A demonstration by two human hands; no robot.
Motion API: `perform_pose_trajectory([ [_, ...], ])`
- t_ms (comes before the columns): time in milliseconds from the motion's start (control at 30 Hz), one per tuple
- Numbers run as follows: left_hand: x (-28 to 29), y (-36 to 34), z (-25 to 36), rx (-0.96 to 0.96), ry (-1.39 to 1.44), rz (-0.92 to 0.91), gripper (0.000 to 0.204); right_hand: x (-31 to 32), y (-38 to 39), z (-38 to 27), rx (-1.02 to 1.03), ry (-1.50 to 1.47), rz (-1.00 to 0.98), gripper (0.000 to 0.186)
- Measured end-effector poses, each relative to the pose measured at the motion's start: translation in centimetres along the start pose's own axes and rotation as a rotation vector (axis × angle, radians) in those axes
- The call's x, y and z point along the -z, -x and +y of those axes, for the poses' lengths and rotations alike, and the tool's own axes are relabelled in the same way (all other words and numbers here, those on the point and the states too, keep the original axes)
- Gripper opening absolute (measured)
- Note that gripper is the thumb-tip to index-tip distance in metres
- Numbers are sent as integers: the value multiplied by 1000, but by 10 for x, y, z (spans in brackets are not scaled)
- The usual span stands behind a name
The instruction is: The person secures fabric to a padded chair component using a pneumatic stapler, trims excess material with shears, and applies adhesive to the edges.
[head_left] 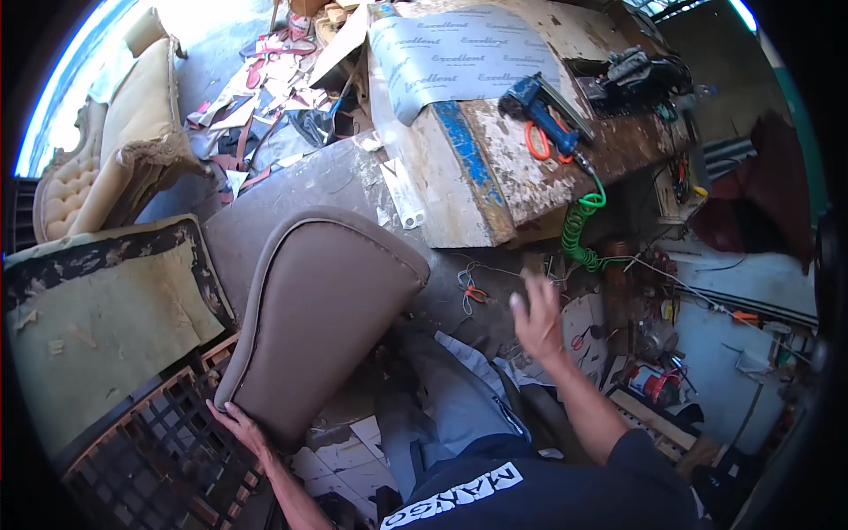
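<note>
A brown upholstered seat back (322, 309) with piped edges leans tilted in front of me, to the left of my legs. My left hand (240, 428) grips its lower left corner, thumb on the near face and fingers at the rim. Out in front, to the right, my right hand (539, 318) is raised in the air, slightly blurred, its thumb apart from its stretched fingers and nothing visible in it. Orange-handled pliers (474, 292) lie left of that hand. Beyond it, a blue staple gun (549, 117) rests on the worn workbench (521, 168).
A green coiled air hose (579, 234) hangs off the bench edge. Patterned grey sheeting (459, 62) covers the bench's far part. A green padded panel (115, 318) and slatted frame (168, 450) stand left. Scraps (256, 115) and a tufted sofa (132, 132) lie behind.
</note>
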State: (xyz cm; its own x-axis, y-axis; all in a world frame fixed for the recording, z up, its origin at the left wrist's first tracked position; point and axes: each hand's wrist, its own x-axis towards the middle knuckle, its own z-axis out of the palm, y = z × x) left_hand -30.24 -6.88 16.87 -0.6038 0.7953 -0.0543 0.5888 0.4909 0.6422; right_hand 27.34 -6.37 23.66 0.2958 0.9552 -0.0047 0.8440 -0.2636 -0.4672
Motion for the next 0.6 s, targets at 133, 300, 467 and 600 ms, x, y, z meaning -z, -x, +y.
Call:
perform_pose_trajectory([
  [133,19,22,-26,326,386,-369,85,-31,155,-18,-270,-179,-551,45],
  [300,-3,50,-19,436,728,-483,94,-32,229,-23,-126,-335,-1062,47],
  [467,3,127,12,507,750,-412,93,-7,206,28,-216,-254,-864,43],
  [600,-7,197,30,582,853,-290,93,15,168,81,-266,-188,-705,41],
])
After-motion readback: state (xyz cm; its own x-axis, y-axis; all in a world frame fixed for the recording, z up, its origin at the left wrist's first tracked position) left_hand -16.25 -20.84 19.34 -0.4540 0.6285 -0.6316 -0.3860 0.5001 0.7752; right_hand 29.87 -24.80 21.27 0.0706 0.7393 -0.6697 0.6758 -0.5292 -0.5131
